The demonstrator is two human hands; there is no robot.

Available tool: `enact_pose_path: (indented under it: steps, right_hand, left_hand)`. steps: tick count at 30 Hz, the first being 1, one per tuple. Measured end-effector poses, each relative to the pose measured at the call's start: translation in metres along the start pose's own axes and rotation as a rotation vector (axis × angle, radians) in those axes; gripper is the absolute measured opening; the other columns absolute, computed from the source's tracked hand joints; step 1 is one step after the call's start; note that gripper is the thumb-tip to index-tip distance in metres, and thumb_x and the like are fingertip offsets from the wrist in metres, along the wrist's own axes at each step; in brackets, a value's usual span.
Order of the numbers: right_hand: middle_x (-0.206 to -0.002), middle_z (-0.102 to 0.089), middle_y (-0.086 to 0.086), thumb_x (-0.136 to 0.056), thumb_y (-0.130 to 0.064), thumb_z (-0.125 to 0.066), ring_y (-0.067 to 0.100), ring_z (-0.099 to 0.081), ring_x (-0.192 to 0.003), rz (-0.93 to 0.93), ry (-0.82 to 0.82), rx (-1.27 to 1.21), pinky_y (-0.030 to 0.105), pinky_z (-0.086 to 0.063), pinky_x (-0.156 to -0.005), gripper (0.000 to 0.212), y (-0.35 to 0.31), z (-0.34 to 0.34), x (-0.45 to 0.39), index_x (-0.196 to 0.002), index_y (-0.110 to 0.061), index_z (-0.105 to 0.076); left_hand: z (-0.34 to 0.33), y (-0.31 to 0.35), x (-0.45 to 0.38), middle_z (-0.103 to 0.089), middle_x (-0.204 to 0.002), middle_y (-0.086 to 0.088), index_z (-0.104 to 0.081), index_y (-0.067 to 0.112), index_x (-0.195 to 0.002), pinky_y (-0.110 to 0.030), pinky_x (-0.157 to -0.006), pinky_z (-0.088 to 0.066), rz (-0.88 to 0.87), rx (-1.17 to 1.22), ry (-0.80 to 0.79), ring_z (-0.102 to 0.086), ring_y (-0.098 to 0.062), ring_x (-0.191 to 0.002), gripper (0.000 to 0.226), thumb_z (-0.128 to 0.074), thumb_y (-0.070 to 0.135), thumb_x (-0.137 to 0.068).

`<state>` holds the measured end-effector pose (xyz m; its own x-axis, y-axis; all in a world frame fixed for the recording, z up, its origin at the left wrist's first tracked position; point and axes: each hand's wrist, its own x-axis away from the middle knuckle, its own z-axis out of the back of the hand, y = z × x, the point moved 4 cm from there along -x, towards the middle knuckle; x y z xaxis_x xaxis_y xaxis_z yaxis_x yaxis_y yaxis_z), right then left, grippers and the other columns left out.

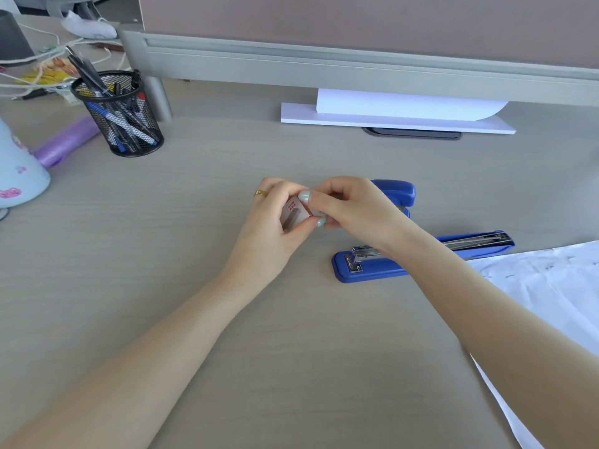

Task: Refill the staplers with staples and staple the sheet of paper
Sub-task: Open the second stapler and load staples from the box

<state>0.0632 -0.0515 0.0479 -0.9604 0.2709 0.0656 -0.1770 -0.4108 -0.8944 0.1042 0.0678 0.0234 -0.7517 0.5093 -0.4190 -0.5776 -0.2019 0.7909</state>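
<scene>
A small staple box (295, 212), grey with a red label, sits between both hands above the middle of the desk. My left hand (275, 222) grips it from the left and below. My right hand (353, 209) pinches its right end with thumb and fingertips. A blue stapler (376, 265) lies opened flat to the right, its metal staple channel exposed and partly crossed by my right forearm. Its blue top arm (397, 191) shows behind my right hand. A white sheet of paper (557, 286) lies at the right edge.
A black mesh pen holder (121, 119) full of pens stands at the back left, beside a purple roll (64, 140) and a pale blue object (19, 170). A white paper stack (395, 116) lies under the grey partition rail (324, 63) at the back.
</scene>
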Motion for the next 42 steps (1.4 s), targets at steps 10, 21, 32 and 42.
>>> enact_pose_path:
  steps: [10, 21, 32, 42]
  right_hand:
    - [-0.085, -0.071, -0.005, -0.089, -0.007, -0.055, 0.003, -0.068, -0.083, -0.064, 0.158, -0.256, 0.017, -0.055, -0.08, 0.021, 0.026, 0.059, 0.048, -0.095, -0.022, -0.067]
    - [-0.088, -0.071, 0.003, -0.081, -0.01, -0.067, 0.008, -0.07, -0.078, -0.014, 0.072, -0.314, 0.014, -0.054, -0.069, 0.01, 0.032, 0.054, 0.076, -0.091, -0.011, -0.069]
    - [-0.074, -0.071, -0.017, -0.081, -0.014, -0.068, -0.003, -0.065, -0.073, 0.061, 0.085, -0.1, 0.009, -0.049, -0.071, 0.012, 0.037, 0.07, 0.076, -0.083, -0.025, -0.073]
    - [-0.08, -0.063, -0.016, -0.082, -0.011, -0.066, -0.002, -0.059, -0.073, 0.239, 0.055, 0.21, 0.01, -0.04, -0.071, 0.014, 0.045, 0.067, 0.064, -0.092, -0.018, -0.074]
  left_hand:
    - [-0.001, -0.012, -0.011, -0.059, -0.103, 0.0, -0.067, 0.016, -0.09, -0.024, -0.083, -0.025, 0.048, -0.57, -0.09, -0.045, -0.024, -0.103, 0.021, -0.069, 0.032, -0.076]
    - [-0.031, 0.076, 0.014, -0.06, -0.084, 0.011, -0.068, 0.014, -0.078, -0.032, -0.082, -0.041, -0.208, -0.204, -0.038, -0.051, -0.008, -0.084, 0.022, -0.054, 0.031, -0.079]
    - [-0.037, 0.054, 0.018, -0.054, -0.082, 0.021, -0.067, 0.016, -0.087, -0.003, -0.076, -0.029, -0.072, -0.233, -0.123, -0.049, -0.004, -0.089, 0.009, -0.064, 0.02, -0.08]
    - [-0.037, 0.034, 0.025, -0.056, -0.106, 0.012, -0.063, 0.025, -0.11, -0.021, -0.083, -0.03, 0.011, -0.333, -0.232, -0.041, -0.004, -0.098, 0.039, -0.069, 0.039, -0.075]
